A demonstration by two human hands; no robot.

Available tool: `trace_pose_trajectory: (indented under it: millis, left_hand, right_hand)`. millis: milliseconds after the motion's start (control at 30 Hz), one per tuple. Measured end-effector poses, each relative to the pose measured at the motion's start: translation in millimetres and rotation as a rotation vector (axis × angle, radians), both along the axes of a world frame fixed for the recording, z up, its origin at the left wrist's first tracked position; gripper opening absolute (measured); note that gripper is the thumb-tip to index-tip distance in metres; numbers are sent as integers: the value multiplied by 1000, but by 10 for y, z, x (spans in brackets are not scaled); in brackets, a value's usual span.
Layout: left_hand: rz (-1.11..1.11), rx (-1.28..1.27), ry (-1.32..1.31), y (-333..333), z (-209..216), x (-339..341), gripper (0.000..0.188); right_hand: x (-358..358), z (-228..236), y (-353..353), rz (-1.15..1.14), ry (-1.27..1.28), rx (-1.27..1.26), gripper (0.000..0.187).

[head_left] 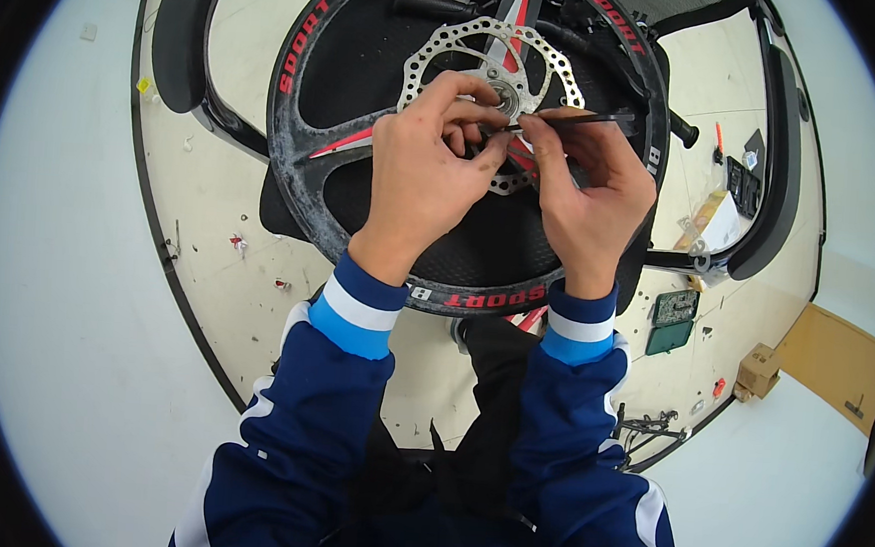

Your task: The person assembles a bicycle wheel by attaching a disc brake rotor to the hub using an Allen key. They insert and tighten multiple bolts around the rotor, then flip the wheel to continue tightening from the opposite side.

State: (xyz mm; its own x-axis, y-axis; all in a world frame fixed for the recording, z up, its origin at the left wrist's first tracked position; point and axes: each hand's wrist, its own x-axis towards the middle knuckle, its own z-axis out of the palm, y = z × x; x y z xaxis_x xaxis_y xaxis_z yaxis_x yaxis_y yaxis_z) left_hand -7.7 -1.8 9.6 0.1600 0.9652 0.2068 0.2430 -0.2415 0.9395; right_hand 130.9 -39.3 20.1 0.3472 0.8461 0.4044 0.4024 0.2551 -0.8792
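A black spoked bicycle wheel (299, 155) with red and white accents lies flat on a black chair seat in front of me. At its centre is a silver disc brake rotor (562, 69) full of holes, around the hub (508, 99). My right hand (598, 188) pinches a thin black hex key (595, 119), its shaft lying nearly level across the hub area. Curled over the rotor's left side, my left hand (424, 167) has its thumb and fingers closed near the key's inner end. Whatever those fingertips hold is hidden.
Chair armrests stand left (181, 37) and right (779, 179) of the wheel. A black handlebar grip (683, 130) juts out at the wheel's right. On the floor at right lie a black tool case (742, 187), an opened green case (670, 336) and a cardboard box (758, 370).
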Motion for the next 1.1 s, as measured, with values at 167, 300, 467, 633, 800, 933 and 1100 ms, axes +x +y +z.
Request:
trace_pose_trajectory:
  millis: [167, 300, 467, 633, 800, 933, 1100]
  left_hand:
    - [-9, -9, 10, 18, 10, -10, 29]
    - [-12, -34, -2, 25, 18, -23, 30]
    - [-35, -24, 6, 24, 25, -44, 31]
    - [-38, 8, 8, 31, 14, -38, 30]
    - [-6, -14, 17, 20, -10, -13, 27]
    - [17, 10, 3, 28, -22, 0, 27]
    - [20, -74, -21, 8, 10, 2, 29]
  right_hand:
    - [-28, -15, 38, 10, 28, -5, 12]
    - [-35, -44, 50, 24, 9, -14, 13]
    - [-32, -1, 52, 13, -16, -59, 11]
    - [-49, -25, 80, -3, 32, -32, 11]
    - [-65, -33, 98, -5, 37, -51, 11]
    - [-87, -24, 111, 37, -38, -5, 14]
    - [-58, -4, 71, 64, -98, -2, 16]
